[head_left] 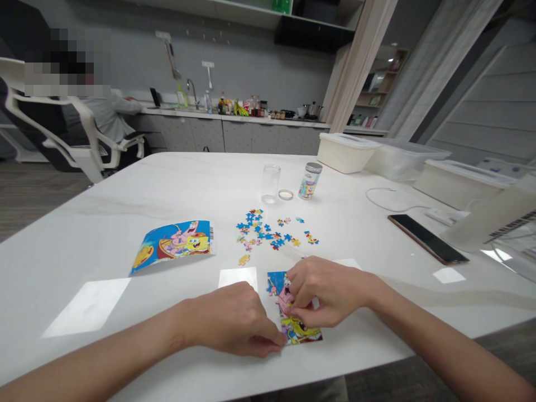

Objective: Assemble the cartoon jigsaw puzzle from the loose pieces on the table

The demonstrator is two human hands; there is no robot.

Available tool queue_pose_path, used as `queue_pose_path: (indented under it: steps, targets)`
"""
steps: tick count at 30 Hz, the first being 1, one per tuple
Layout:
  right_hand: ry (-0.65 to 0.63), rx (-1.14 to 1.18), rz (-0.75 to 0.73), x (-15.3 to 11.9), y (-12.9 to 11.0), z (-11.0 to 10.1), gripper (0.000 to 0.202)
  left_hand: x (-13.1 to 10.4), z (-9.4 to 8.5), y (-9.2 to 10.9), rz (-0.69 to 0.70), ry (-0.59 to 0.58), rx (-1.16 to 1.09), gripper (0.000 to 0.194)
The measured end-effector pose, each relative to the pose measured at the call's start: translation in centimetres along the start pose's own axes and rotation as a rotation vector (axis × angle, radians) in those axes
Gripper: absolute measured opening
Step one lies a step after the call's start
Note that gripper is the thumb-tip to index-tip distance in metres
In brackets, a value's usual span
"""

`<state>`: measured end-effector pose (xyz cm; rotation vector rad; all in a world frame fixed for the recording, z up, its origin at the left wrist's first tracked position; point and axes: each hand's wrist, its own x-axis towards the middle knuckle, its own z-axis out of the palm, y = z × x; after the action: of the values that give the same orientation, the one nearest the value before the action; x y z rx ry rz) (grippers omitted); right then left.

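Note:
A partly assembled jigsaw puzzle (302,333) with blue, pink and yellow areas lies near the table's front edge. My left hand (237,321) touches its lower left edge, fingers together. Over its upper right part is my right hand (320,290), closed in a pinch; whatever its fingertips hold is hidden. Loose puzzle pieces (277,241) are scattered beyond the puzzle. A curved picture sheet (178,243) of the cartoon scene rests to the left.
An open clear jar (271,184), its lid (286,195) and a labelled can (310,181) stand behind the pieces. A phone (427,238) and storage boxes (347,153) are at the right. A person (111,117) sits at the far left.

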<state>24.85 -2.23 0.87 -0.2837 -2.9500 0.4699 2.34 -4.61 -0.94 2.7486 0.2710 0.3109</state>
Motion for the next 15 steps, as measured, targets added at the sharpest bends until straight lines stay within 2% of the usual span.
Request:
queue_pose_path:
  steps: [15]
  targets:
    - [0.041, -0.09, -0.004, 0.4, -1.1, 0.2, 0.029, 0.1, -0.2, 0.3, -0.035, -0.048, 0.031, 0.015]
